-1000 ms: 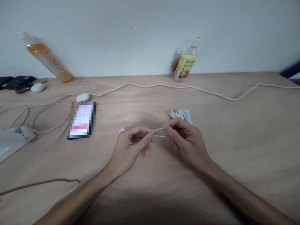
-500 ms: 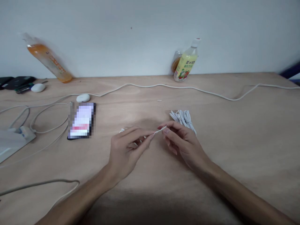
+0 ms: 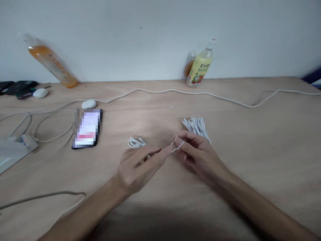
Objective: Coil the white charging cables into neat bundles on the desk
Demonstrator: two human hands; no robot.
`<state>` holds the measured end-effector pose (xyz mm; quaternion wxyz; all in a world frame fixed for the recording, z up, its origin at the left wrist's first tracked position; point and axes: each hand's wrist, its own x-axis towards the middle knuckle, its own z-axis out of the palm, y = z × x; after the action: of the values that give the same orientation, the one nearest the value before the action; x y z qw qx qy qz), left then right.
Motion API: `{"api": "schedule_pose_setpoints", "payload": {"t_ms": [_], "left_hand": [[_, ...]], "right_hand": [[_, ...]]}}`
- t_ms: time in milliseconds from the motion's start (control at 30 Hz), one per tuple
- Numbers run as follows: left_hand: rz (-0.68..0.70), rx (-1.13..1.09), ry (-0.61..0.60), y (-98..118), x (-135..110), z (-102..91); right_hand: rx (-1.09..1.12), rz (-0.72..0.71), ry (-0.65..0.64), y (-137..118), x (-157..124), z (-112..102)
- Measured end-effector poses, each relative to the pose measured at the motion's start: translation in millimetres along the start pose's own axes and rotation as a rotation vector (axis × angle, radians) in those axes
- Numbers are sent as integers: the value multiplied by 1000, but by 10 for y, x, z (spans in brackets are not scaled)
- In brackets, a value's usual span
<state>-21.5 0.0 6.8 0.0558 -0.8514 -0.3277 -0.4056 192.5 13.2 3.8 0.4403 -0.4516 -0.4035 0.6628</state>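
Note:
A thin white twist tie (image 3: 177, 147) is bent open into a V between my two hands. My left hand (image 3: 140, 165) pinches one side of it with thumb and fingertips. Thumb and forefinger of my right hand (image 3: 197, 150) grip the other side, the remaining fingers curled beneath. Just beyond the left hand lies a coiled white cable (image 3: 135, 142), partly covered by the fingers. Behind the right hand sits a pile of bundled white cables (image 3: 197, 125), its near end hidden by that hand.
At the left are a phone (image 3: 87, 129), a white earphone case (image 3: 88, 104) and a white power strip (image 3: 15, 150) with leads. A long white cable (image 3: 173, 90) crosses the back. An orange drink bottle (image 3: 51, 65) and a yellow drink bottle (image 3: 200, 67) stand by the wall.
The twist tie was twisted into one strand; now its two legs are spread apart. My left hand has shifted slightly down, exposing more of the coiled cable.

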Motion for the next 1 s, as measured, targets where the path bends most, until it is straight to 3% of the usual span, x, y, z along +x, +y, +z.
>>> {"api": "schedule_pose_setpoints", "payload": {"t_ms": [167, 333, 500, 767, 867, 1000], "left_hand": [[-45, -72, 48, 15, 13, 56], [-127, -164, 35, 53, 47, 110], [-353, -369, -13, 90, 95, 115], [-969, -894, -96, 113, 146, 118], [-1032, -941, -110, 114, 162, 117], [-1006, -895, -123, 107, 183, 118]], "right_hand": [[-28, -35, 8, 25, 2, -19], [-113, -173, 46, -4, -13, -11], [-236, -251, 75, -44, -43, -8], [-214, -186, -30, -7, -29, 12], [-205, -186, -21, 3, -35, 33], [-181, -131, -18, 14, -38, 26]]}}
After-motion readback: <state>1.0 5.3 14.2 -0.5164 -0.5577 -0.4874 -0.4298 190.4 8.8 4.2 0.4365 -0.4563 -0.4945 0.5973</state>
